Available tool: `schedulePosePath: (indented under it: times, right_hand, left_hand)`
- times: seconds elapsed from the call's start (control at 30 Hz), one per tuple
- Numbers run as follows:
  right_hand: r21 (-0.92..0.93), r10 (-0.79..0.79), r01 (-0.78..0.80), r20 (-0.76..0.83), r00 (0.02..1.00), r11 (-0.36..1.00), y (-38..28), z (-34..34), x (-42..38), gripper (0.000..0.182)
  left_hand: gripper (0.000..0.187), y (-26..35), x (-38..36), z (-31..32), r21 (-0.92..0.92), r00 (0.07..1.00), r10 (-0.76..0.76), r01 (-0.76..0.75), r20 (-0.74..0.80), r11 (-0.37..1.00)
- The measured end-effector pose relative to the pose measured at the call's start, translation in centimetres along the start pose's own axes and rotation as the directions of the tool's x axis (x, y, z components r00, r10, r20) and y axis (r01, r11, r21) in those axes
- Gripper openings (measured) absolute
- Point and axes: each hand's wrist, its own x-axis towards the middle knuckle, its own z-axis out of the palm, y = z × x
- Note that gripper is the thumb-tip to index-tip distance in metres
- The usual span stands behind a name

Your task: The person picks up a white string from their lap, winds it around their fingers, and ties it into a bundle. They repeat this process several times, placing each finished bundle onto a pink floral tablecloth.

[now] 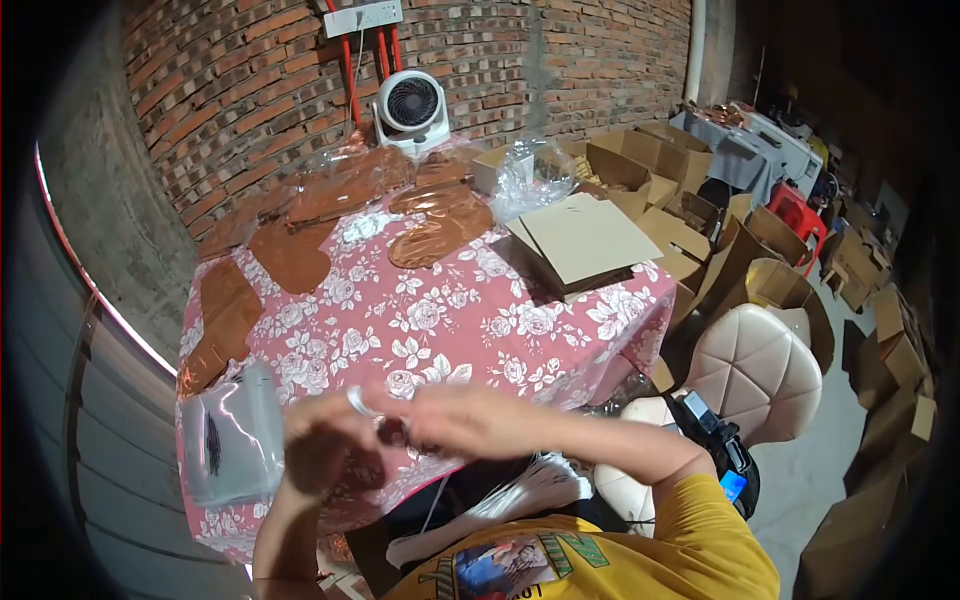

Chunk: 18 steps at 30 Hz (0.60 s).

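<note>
Over the near edge of the table, my left hand (322, 438) and my right hand (465, 420) come together, both smeared by motion. Their fingers look bent toward each other, and a small white loop (361, 402) shows at the fingertips between them. What else they hold, if anything, I cannot tell. Below the hands, a bundle of white strings (500, 510) lies across my lap. To the left of my left hand rests a stack of clear plastic bags (232, 437) with a dark mark on it.
Copper-brown, plastic-wrapped flat pieces (290, 250) lie across the flowered tablecloth (425, 315). Beige cardboard sheets (585, 240) are stacked at the right, near crumpled clear plastic (535, 180). A white fan (412, 108) stands behind. Open cartons (650, 165) and a cream chair (755, 370) are beside the table.
</note>
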Motion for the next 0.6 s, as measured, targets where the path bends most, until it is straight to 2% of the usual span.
schedulePosePath:
  times: [0.03, 0.07, 0.1, 0.13, 0.17, 0.2, 0.23, 0.3, 0.33, 0.4, 0.43, 0.5, 0.53, 0.57, 0.6]
  right_hand:
    - [-0.078, -0.116, 0.115, -0.006, 0.993, 0.990, -1.8, 0.7, -0.1, 0.022]
    - [-0.034, -0.110, 0.109, -0.035, 0.993, 0.993, -2.5, 1.0, -0.1, 0.022]
    - [0.056, -0.056, 0.058, -0.051, 0.997, 0.997, -2.9, 0.1, 0.2, 0.022]
    - [0.145, 0.002, 0.008, -0.065, 0.998, 0.989, -3.2, -1.3, 0.7, 0.021]
    - [-0.101, -0.056, 0.047, -0.090, 0.994, 0.994, -1.8, -2.5, 1.1, 0.020]
    - [-0.235, -0.107, 0.075, -0.129, 0.986, 0.969, 0.1, -2.8, 1.1, 0.020]
    - [-0.168, -0.111, 0.092, -0.107, 0.988, 0.981, 0.9, -2.2, 0.9, 0.020]
    - [-0.087, -0.082, 0.078, -0.044, 0.996, 0.993, 1.0, -0.4, 0.3, 0.021]
    - [-0.082, -0.120, 0.115, -0.059, 0.991, 0.990, 0.7, 0.2, 0.3, 0.023]
    - [-0.124, -0.151, 0.142, -0.073, 0.986, 0.982, 0.0, 1.1, 0.3, 0.023]
    - [-0.170, -0.168, 0.158, -0.046, 0.985, 0.973, -0.9, 1.1, 0.2, 0.021]
    - [-0.108, -0.167, 0.157, -0.093, 0.982, 0.982, -1.9, -0.1, 0.4, 0.020]
    - [-0.044, -0.164, 0.159, -0.140, 0.977, 0.986, -2.1, -0.9, 0.6, 0.019]
    - [-0.051, -0.147, 0.140, -0.174, 0.974, 0.989, -2.0, -1.9, 1.0, 0.020]
    - [-0.134, -0.119, 0.093, -0.197, 0.973, 0.987, -0.8, -2.6, 1.1, 0.022]
  left_hand:
    - [0.030, 0.1, 0.5, 0.0, 0.151, 0.983, -0.073, 0.100, -0.170, 0.984]
    - [0.029, 0.5, 0.9, 0.2, 0.402, 0.988, -0.065, 0.116, -0.138, 0.908]
    - [0.028, 0.6, 1.2, 0.6, 0.624, 0.993, -0.069, 0.116, -0.099, 0.773]
    - [0.028, -0.3, 1.0, 0.8, 0.635, 0.997, -0.074, 0.073, -0.024, 0.769]
    - [0.028, -0.2, 0.9, 0.9, 0.575, 0.983, -0.157, 0.074, 0.096, 0.815]
    - [0.028, 0.2, 0.8, 0.8, 0.514, 0.949, -0.224, 0.083, 0.221, 0.854]
    - [0.028, 1.2, 0.5, 0.8, 0.335, 0.937, -0.290, 0.214, 0.197, 0.918]
    - [0.030, -0.6, 0.5, -0.6, 0.163, 0.957, 0.051, -0.100, 0.284, 0.982]
    - [0.033, -0.6, 0.0, -0.7, 0.049, 0.986, 0.037, -0.045, 0.161, 0.998]
    - [0.034, 0.4, 0.6, -0.4, 0.100, 0.987, -0.009, 0.025, -0.160, 0.995]
    - [0.033, 0.5, 1.2, -0.2, 0.252, 0.972, -0.013, 0.075, -0.236, 0.965]
    - [0.031, -0.1, 1.1, -0.7, 0.634, 0.971, -0.172, 0.237, -0.164, 0.736]
    - [0.030, -0.9, 0.5, -1.3, 0.652, 0.984, -0.128, 0.018, 0.123, 0.758]
    - [0.029, -0.7, -0.1, -0.9, 0.492, 0.982, -0.114, 0.026, 0.149, 0.870]
    - [0.029, -0.5, -0.6, -0.5, 0.316, 0.980, -0.095, 0.037, 0.172, 0.948]
